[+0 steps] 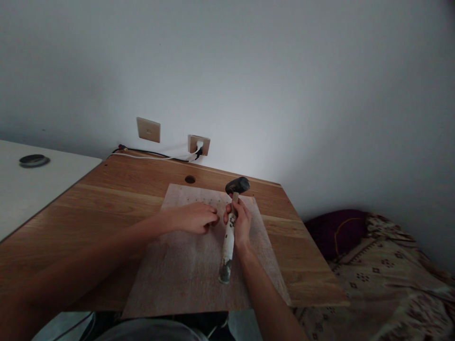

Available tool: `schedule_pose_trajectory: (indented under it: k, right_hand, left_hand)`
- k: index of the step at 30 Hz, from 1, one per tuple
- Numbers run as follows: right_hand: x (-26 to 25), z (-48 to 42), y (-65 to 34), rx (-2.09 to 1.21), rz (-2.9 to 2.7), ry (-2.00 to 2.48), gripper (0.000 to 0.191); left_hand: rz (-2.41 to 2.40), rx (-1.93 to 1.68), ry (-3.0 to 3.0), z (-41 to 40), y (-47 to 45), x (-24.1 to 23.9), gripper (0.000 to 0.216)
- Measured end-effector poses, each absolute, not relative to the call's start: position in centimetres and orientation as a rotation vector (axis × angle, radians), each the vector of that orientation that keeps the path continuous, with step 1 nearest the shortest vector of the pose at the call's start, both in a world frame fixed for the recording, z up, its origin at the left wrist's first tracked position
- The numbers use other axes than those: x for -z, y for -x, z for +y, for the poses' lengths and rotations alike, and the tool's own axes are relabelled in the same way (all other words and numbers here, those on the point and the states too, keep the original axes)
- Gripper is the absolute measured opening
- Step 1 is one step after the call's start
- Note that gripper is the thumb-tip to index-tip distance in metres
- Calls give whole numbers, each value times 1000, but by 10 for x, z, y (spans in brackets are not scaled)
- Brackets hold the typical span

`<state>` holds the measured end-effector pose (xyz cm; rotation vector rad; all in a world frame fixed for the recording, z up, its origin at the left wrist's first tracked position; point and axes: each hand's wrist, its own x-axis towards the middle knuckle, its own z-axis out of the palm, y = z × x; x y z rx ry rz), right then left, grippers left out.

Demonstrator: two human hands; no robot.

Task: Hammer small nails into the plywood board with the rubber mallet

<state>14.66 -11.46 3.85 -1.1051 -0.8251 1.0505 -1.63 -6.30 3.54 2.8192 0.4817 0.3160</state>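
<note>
My right hand [242, 222] grips a hammer [229, 241] near its head. The head is black and blunt, and the worn handle is partly white and slants down toward me. My left hand [196, 218] rests low over a thin wooden board [185, 270], its fingers curled together. Whatever those fingertips may hold is hidden or too small to make out. A row of small dark points, perhaps nails or holes, runs across the far part of the board, just beyond my left hand.
Beneath the board is a wooden table [117, 199] with a round cable hole [190, 179]. Cables [156, 157] run along its back edge to a wall socket [199, 145]. A white table [46, 184] adjoins at left. Patterned bedding [384, 279] lies at right.
</note>
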Motion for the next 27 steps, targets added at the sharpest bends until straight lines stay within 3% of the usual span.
schedule_pose_trajectory:
  k: [7, 21, 27]
  right_hand:
    - [-33, -111, -153, -1077, -803, 1113, 26]
    - [-30, -110, -147, -1137, -838, 1112, 29]
    - [-30, -114, -136, -1354, -969, 1052, 39]
  left_hand:
    - [713, -504, -2472, -21, 51, -58, 11]
    - [923, -551, -2224, 7, 71, -22, 14]
    - [900, -571, -2252, 9, 71, -15, 11]
